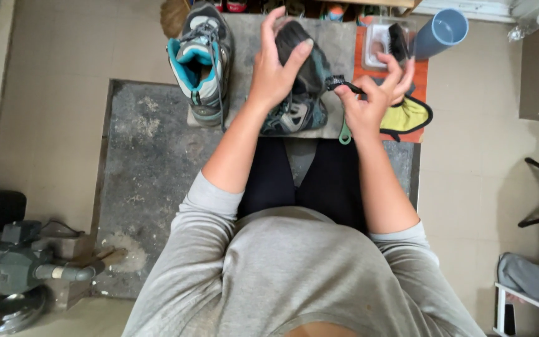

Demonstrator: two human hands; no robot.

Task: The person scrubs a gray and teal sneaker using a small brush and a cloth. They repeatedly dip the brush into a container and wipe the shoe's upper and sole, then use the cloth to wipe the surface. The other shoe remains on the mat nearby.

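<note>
Grey-teal shoe (301,93) gripped by left hand (276,68), long axis running toward stone slab's (338,43) far edge. Small black brush (339,82) pinched in closed right hand (372,100), just right of shoe.

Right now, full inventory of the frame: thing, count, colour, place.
hiking shoe: 1, grey and teal, standing on the slab, left.
second shoe: 1, dark grey and teal, under the left hand.
small brush: 1, black, in the right hand, bristles at the second shoe.
cup: 1, blue, top right.
clear box: 1, holds a black brush.
cloth: 1, yellow, black-edged, right.
pump: 1, grey-green, bottom left.
left hand: gripping the second shoe.
right hand: holding the small brush.
</note>
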